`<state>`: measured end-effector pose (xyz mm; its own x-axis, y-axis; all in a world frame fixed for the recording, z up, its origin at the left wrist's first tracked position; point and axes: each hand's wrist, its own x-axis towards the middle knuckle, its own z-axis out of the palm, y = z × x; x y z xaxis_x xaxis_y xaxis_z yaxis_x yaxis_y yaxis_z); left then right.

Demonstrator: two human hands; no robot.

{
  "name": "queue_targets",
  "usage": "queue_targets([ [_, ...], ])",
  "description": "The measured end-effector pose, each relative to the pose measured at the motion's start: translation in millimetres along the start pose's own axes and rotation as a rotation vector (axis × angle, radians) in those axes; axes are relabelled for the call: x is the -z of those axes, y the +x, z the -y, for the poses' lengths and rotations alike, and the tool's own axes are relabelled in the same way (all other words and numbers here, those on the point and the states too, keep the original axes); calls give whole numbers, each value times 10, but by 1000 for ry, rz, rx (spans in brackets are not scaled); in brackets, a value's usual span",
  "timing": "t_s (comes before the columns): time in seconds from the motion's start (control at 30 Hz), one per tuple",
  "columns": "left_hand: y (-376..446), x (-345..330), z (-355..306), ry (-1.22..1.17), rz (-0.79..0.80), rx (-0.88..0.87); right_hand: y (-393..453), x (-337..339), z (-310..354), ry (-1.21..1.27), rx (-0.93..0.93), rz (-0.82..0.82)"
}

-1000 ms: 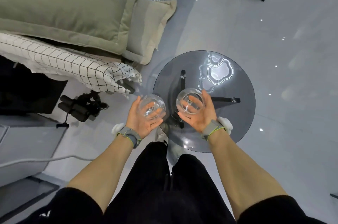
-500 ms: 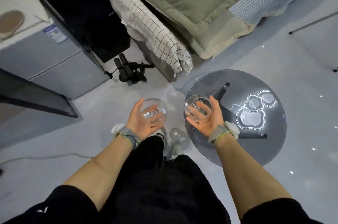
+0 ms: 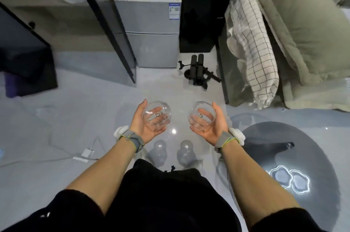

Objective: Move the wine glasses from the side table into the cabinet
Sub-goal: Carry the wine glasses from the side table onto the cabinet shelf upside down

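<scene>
Side table [image 3: 306, 148] at right, fridge [image 3: 151, 29] ahead, cabinet [image 3: 62, 29] to its left, bed [image 3: 303, 33] far right.

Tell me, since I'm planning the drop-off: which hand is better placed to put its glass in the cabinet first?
Left, probably. The left hand holds its wine glass on the side of the black-framed cabinet; the right hand holds its glass nearer the side table.

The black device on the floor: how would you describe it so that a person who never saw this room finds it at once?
Start at the small grey fridge against the far wall. Beside its lower right corner, before the bed with the checked blanket, the black device lies on the pale floor. It alone there is black, with paired cylinders and thin folded legs.
</scene>
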<state>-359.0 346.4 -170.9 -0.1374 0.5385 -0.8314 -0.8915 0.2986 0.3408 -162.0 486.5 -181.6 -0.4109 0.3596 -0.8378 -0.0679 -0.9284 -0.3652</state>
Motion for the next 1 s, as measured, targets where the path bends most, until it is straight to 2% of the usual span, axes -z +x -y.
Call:
queue_targets([
  [0.37,-525,1579,-1376,-306,-91,-195,581,-2492,-683,-361,-76,148],
  [0.63,-675,2132,-2263,-402,-131,-305,914,-3793,-784,-439,-99,285],
  [0.93,-416,2475,-3925,-396,-168,-424,1617,-5492,-517,-461,-101,407],
  [1.0,-380,2487,-4154,-396,-174,-432,1724,-5704,-461,-473,-92,409],
])
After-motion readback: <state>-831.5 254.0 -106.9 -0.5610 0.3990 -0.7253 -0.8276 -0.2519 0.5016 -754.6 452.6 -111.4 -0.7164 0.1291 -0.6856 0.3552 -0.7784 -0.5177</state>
